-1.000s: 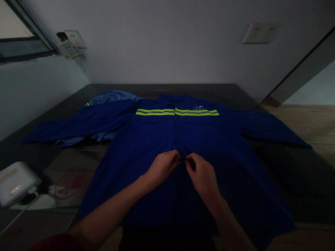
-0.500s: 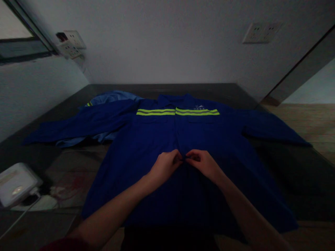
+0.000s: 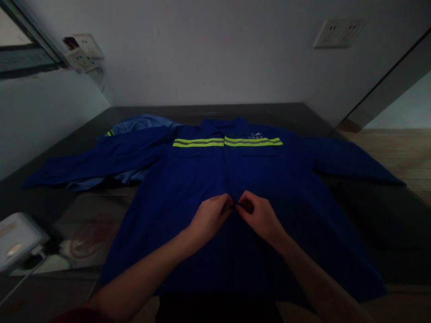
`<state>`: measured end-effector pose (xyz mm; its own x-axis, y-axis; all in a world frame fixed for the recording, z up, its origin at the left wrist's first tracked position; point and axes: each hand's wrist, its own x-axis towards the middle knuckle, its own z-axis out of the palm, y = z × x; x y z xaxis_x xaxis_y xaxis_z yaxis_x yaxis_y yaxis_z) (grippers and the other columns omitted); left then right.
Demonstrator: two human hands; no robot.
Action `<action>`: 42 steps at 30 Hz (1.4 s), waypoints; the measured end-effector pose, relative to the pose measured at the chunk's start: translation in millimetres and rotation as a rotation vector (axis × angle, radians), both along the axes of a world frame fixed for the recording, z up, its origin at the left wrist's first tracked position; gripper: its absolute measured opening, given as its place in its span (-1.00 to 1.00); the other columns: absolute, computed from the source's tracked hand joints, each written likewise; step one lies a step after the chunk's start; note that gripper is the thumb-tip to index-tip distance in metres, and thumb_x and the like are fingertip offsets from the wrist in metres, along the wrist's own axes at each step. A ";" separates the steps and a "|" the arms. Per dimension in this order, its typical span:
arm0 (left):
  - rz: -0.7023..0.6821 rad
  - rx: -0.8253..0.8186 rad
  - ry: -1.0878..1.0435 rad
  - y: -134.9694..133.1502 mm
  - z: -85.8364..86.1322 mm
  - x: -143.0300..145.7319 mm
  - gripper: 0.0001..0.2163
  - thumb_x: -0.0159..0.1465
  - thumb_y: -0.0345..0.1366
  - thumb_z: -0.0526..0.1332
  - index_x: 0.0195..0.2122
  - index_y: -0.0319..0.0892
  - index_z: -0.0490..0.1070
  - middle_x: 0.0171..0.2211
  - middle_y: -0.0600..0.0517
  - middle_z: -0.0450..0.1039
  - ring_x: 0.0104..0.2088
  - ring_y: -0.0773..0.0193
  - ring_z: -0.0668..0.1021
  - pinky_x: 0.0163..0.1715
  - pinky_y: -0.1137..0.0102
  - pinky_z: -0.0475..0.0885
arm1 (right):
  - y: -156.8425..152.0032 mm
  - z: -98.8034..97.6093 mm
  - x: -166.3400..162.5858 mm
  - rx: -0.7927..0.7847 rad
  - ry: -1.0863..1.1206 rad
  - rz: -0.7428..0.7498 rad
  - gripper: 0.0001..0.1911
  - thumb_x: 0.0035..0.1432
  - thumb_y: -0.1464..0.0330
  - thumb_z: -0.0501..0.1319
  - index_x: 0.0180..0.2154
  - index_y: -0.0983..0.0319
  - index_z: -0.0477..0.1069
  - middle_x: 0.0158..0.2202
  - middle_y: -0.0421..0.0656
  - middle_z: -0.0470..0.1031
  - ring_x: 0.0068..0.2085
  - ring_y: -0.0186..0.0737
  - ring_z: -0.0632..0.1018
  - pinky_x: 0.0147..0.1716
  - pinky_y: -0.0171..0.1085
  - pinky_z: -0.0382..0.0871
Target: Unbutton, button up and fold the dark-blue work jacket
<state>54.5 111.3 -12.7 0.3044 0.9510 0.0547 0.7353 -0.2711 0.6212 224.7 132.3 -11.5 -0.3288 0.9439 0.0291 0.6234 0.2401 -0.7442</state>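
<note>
1. Across dark, glossy tabletop (image 3: 269, 109): dark-blue cloth jacket (image 3: 188, 188) with yellow-green stripe, spread out, collar toward back edge.
2. Left hand (image 3: 212, 215), right hand (image 3: 261, 217): fingertips pinching jacket's mid-front, nearly touching.
3. Toward back-left corner: light-blue cloth garment (image 3: 148, 121), partly under sleeve.

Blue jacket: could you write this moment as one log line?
left hand: pinching jacket front | right hand: pinching jacket front, close by | jacket: spread out on table | light-blue garment: partly under jacket

Blue jacket (image 3: 208, 175); spread flat; front up
</note>
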 end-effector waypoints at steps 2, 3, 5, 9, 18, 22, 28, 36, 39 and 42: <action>-0.002 0.003 -0.003 0.1 0.8 -0.3 -0.93 0.24 -0.42 0.14 -0.27 -0.15 0.36 -0.38 0.07 0.47 -0.39 0.29 0.51 -0.42 0.44 0.31 | -1.1 1.7 -0.7 0.008 -0.004 0.031 -0.96 0.06 0.39 0.19 -0.41 0.18 0.33 -0.53 -0.26 0.41 -0.48 -0.30 0.44 -0.49 -0.35 0.22; 0.002 0.004 -0.005 0.4 1.0 -0.6 -0.93 0.24 -0.42 0.13 -0.28 -0.15 0.36 -0.39 0.07 0.47 -0.39 0.29 0.51 -0.42 0.44 0.31 | -1.5 2.5 -1.1 0.011 -0.003 0.044 -0.96 0.07 0.39 0.19 -0.41 0.18 0.33 -0.51 -0.26 0.42 -0.47 -0.30 0.44 -0.48 -0.35 0.22; 0.012 -0.006 -0.007 1.4 1.3 -1.3 -0.93 0.23 -0.43 0.14 -0.29 -0.15 0.36 -0.40 0.08 0.47 -0.40 0.29 0.51 -0.44 0.45 0.30 | -2.2 3.9 -2.1 0.022 -0.003 0.054 -0.97 0.09 0.39 0.18 -0.41 0.18 0.34 -0.49 -0.24 0.43 -0.45 -0.28 0.45 -0.47 -0.34 0.23; 0.033 -0.039 0.027 3.8 0.7 -3.2 -0.97 0.21 -0.40 0.19 -0.33 -0.15 0.39 -0.42 0.08 0.49 -0.42 0.29 0.52 -0.45 0.46 0.30 | -2.9 4.6 -3.5 0.035 -0.036 0.051 -0.95 0.11 0.43 0.16 -0.40 0.19 0.36 -0.46 -0.21 0.47 -0.42 -0.26 0.48 -0.43 -0.32 0.27; 0.039 -0.026 -0.019 5.4 -2.4 -3.3 -0.95 0.21 -0.38 0.22 -0.31 -0.13 0.45 -0.36 0.09 0.54 -0.36 0.29 0.55 -0.39 0.47 0.33 | -0.9 3.7 2.4 0.038 -0.060 0.053 -0.93 0.13 0.42 0.17 -0.34 0.20 0.43 -0.41 -0.18 0.55 -0.38 -0.21 0.55 -0.38 -0.30 0.32; 0.061 -0.042 -0.056 5.1 0.6 -2.4 -0.96 0.21 -0.36 0.23 -0.32 -0.15 0.47 -0.37 0.09 0.56 -0.38 0.30 0.56 -0.41 0.48 0.33 | -0.9 3.9 4.3 0.044 -0.056 0.002 -0.91 0.12 0.42 0.19 -0.31 0.19 0.47 -0.41 -0.17 0.58 -0.37 -0.18 0.58 -0.38 -0.28 0.36; 0.066 -0.037 -0.067 3.8 3.1 -2.2 -0.95 0.21 -0.37 0.22 -0.32 -0.15 0.48 -0.39 0.09 0.56 -0.39 0.30 0.56 -0.42 0.48 0.33 | -3.0 3.4 3.6 0.063 -0.084 0.000 -0.86 0.12 0.41 0.18 -0.28 0.19 0.51 -0.39 -0.16 0.61 -0.35 -0.15 0.60 -0.33 -0.26 0.39; 0.052 -0.061 -0.066 4.5 4.3 -1.8 -0.93 0.21 -0.38 0.20 -0.34 -0.15 0.48 -0.40 0.08 0.56 -0.39 0.30 0.56 -0.43 0.48 0.35 | -2.8 3.4 1.5 0.070 -0.121 0.025 -0.82 0.14 0.42 0.16 -0.24 0.18 0.52 -0.36 -0.15 0.61 -0.33 -0.15 0.61 -0.33 -0.26 0.38; 0.069 -0.069 -0.081 4.8 4.6 -1.5 -0.94 0.19 -0.39 0.21 -0.36 -0.16 0.48 -0.41 0.08 0.56 -0.39 0.30 0.56 -0.42 0.48 0.35 | -2.5 4.4 1.7 0.063 -0.096 0.022 -0.83 0.14 0.42 0.17 -0.25 0.19 0.52 -0.35 -0.15 0.61 -0.32 -0.15 0.60 -0.33 -0.26 0.38; 0.087 -0.081 -0.111 5.1 4.2 -1.7 -0.93 0.17 -0.41 0.21 -0.36 -0.16 0.48 -0.42 0.09 0.55 -0.41 0.32 0.56 -0.43 0.50 0.34 | -1.7 5.1 3.5 0.003 -0.001 0.058 -0.82 0.17 0.39 0.14 -0.33 0.21 0.52 -0.38 -0.16 0.60 -0.36 -0.19 0.59 -0.37 -0.30 0.37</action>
